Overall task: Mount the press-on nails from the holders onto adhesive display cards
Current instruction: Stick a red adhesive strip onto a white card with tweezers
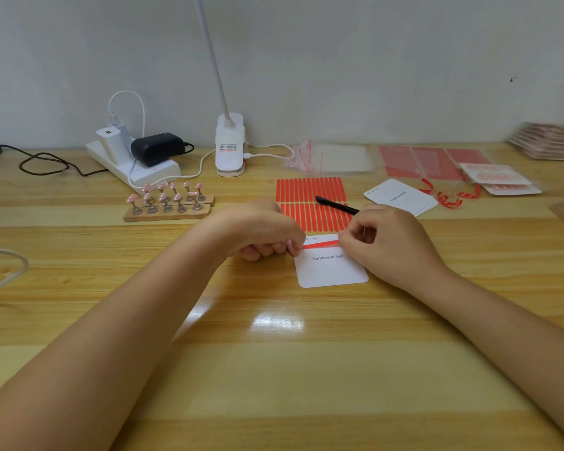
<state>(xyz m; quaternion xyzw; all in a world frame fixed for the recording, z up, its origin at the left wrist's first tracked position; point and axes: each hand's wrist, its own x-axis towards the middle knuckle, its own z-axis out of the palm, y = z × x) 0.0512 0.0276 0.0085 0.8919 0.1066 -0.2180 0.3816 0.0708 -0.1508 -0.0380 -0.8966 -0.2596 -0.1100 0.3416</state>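
Progress check: early stage, preparing one card. Lying flat on the desk, a white card printed "Handmade Nail", carrying a red strip across its upper part. Pinching the strip's left end: left hand, fingers curled under, tips closed on the strip where it meets the card edge. Pinching the right end: right hand, thumb and forefinger closed together on it; also carrying a black pen that juts out behind the knuckles, exact grip on it hidden. Judging from this, laying down or peeling the adhesive, not yet mounting.

Standing untouched at left, well apart from the card: nails, pink, each on its own stand in two wooden holders. None on the card so far.

Lying just behind the hands: strip sheet, partly used by the look of it. Waiting to the right: blank cards in a small stack. Lying beyond those: peeled red curls. Stacked at far right: finished cards, apparently with nails already mounted, blurred.

Remaining, by estimate: finishing the adhesive on this card, transferring all nails from the holders, pressing each down, bagging in the clear bags near the lamp.
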